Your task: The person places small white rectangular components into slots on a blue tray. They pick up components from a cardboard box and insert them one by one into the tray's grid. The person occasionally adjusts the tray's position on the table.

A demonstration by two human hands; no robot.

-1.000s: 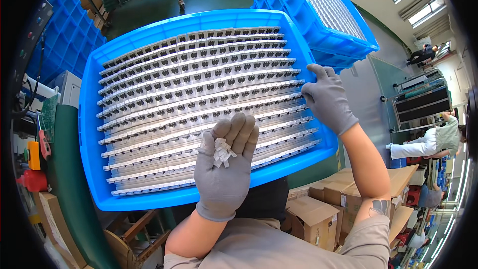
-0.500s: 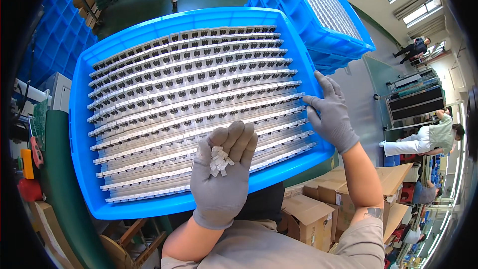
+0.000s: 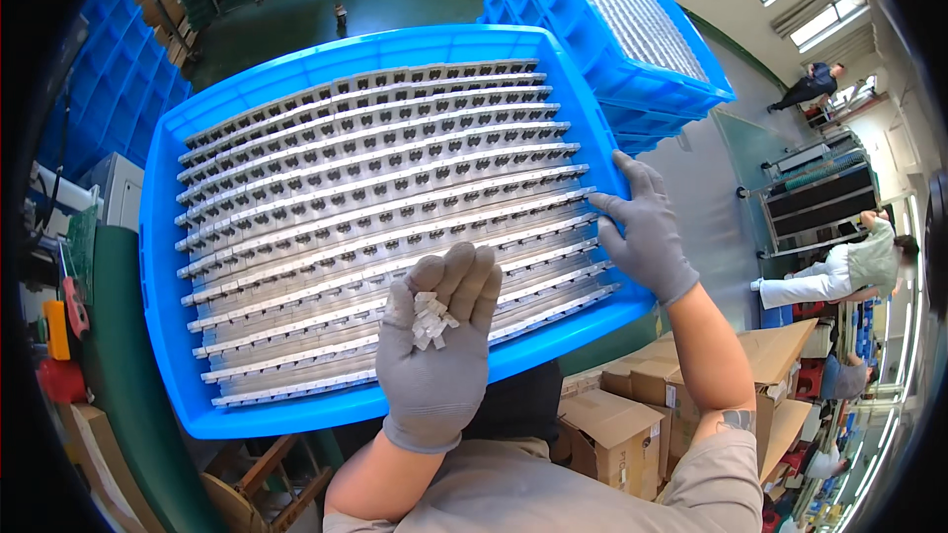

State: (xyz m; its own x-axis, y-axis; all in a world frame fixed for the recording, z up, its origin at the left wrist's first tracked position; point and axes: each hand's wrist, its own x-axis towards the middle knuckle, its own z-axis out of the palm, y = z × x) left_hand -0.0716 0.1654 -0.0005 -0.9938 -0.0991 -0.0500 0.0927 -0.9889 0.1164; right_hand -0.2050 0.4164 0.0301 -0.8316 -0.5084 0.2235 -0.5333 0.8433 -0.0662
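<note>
My left hand (image 3: 434, 360), in a grey glove, is palm up over the near part of a blue plastic crate (image 3: 166, 355). It holds a small heap of whitish, translucent plastic pieces (image 3: 432, 321) in its cupped palm. Long rows of pale parts with black inserts (image 3: 385, 173) fill the crate; the nearer rows show less black. On the crate's right rim is my gloved right hand (image 3: 647, 237), fingers spread, nothing seen in it. Its index finger points in at the end of a row; whether it touches a part I cannot tell.
Another blue crate of similar rows (image 3: 632, 20) is stacked beyond, at the upper right. Open cardboard boxes (image 3: 617, 434) stand near my right elbow. To the left are a dark green roll (image 3: 114, 336) and tools. A wheeled rack (image 3: 820, 197) and several people are farther off at right.
The crate and both hands appear shifted only slightly in the picture, with the whole view moving a little. The left hand keeps the same pieces, and the right hand stays at the rim.
</note>
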